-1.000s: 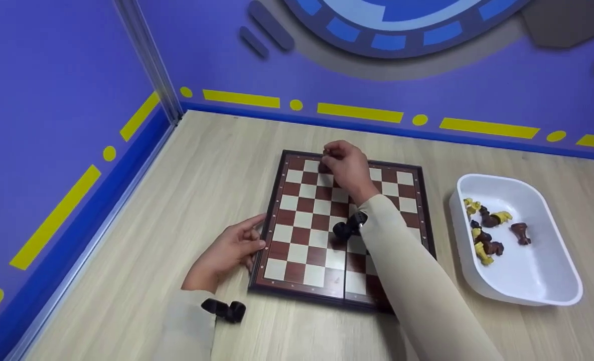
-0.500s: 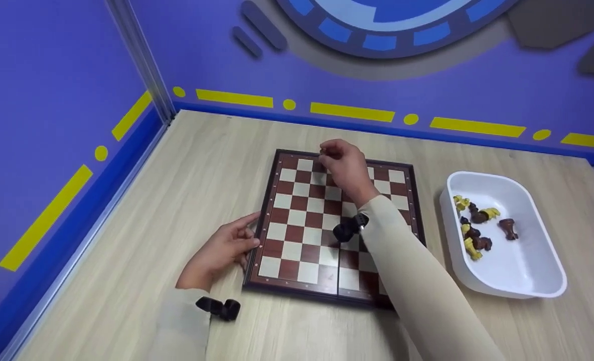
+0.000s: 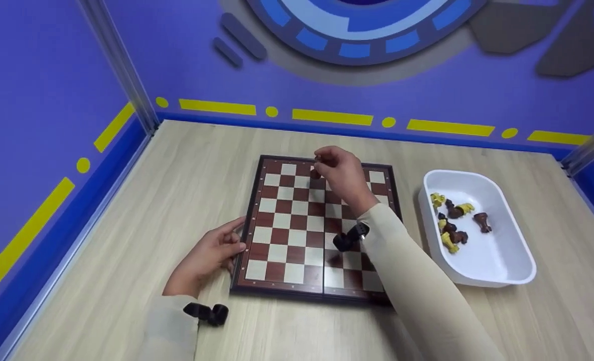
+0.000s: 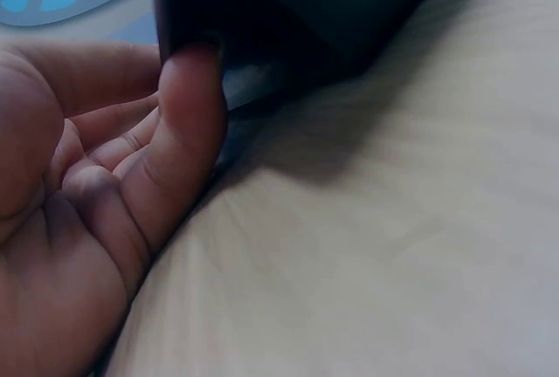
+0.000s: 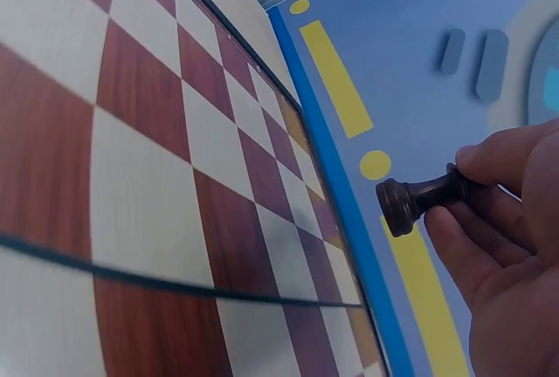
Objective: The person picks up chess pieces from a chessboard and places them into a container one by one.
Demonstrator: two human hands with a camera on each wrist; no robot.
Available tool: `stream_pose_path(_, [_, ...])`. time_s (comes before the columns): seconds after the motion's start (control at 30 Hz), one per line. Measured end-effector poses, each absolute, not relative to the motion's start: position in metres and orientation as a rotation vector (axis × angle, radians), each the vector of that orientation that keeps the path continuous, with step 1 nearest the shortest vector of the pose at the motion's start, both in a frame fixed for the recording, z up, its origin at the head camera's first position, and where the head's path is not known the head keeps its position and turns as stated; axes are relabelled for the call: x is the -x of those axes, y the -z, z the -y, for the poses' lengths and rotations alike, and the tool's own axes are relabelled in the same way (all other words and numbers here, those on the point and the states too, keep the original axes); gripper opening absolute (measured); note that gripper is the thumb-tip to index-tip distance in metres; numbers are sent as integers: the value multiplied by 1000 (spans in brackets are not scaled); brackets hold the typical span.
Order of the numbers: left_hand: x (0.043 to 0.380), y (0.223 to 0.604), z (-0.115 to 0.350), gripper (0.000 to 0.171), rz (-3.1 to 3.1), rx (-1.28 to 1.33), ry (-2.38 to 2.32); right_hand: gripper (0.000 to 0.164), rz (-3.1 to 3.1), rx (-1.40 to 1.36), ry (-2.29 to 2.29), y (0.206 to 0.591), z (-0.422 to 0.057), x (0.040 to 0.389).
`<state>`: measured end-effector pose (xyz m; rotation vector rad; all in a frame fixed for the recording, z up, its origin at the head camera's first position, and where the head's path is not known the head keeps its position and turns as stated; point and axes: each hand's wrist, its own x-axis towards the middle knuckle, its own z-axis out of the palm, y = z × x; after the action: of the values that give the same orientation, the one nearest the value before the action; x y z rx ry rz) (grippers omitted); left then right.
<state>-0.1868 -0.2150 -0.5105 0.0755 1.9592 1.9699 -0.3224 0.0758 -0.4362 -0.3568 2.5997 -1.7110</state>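
A brown-and-cream chessboard (image 3: 297, 235) lies on the table. My right hand (image 3: 346, 176) is over its far row, near the centre fold. In the right wrist view, the thumb and fingers of that hand pinch a dark brown chess piece (image 5: 417, 200) by its upper end, its round base turned toward the board. The fingers hide the top of the piece. At the board's left side, my left hand (image 3: 209, 258) holds the edge between thumb and fingers. From the left wrist, fingertips (image 4: 190, 98) show right against the board's dark side.
A white plastic tub (image 3: 507, 260) stands right of the board. Several yellow and brown chess pieces (image 3: 450, 240) lie along its left side, and one brown piece (image 3: 482, 222) lies apart. Blue panels (image 3: 347, 95) border the table behind and at both sides.
The right hand has shifted rightward along the board's far row with the brown piece. The left hand stays at the left edge. The head view has turned a little to the right.
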Motion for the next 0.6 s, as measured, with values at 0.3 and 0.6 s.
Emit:
stream_pose_path(0.3, [186,511,217,68,-1957,-75,-1961,23,-2625,368,1697,431,-97,309])
stream_pose_path(0.6, [186,510,215,69,-1979,-106,-1938,23,-2672,333,1681,431,-118,298])
